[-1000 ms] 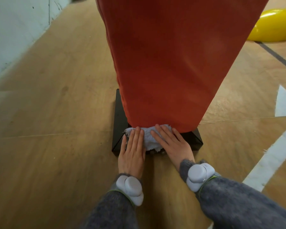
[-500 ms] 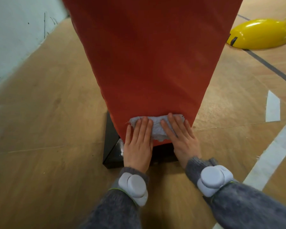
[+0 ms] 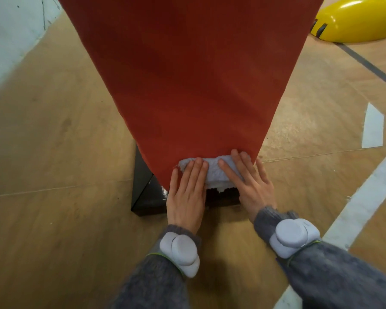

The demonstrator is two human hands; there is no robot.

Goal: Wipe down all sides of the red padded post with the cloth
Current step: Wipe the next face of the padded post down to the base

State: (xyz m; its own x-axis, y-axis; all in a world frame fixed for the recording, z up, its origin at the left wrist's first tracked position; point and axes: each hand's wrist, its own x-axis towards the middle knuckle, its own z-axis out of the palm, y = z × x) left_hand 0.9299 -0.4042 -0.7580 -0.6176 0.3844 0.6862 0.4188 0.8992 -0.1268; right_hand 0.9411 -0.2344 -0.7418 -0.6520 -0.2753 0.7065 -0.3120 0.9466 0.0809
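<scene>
The red padded post (image 3: 192,85) stands on its black base (image 3: 145,197) right ahead of me, long axis running up, top cut off. The cloth (image 3: 216,172) sits at its bottom edge. My left hand (image 3: 186,197) and right hand (image 3: 252,188) press it flat, fingers straight, both equally near. The post's other sides are hidden.

I'm looking at a sports hall; wooden floor (image 3: 54,219) with painted court lines (image 3: 366,201); a red padded post (image 3: 198,74) on a black base (image 3: 147,197); yellow gym equipment (image 3: 361,21) beyond.
</scene>
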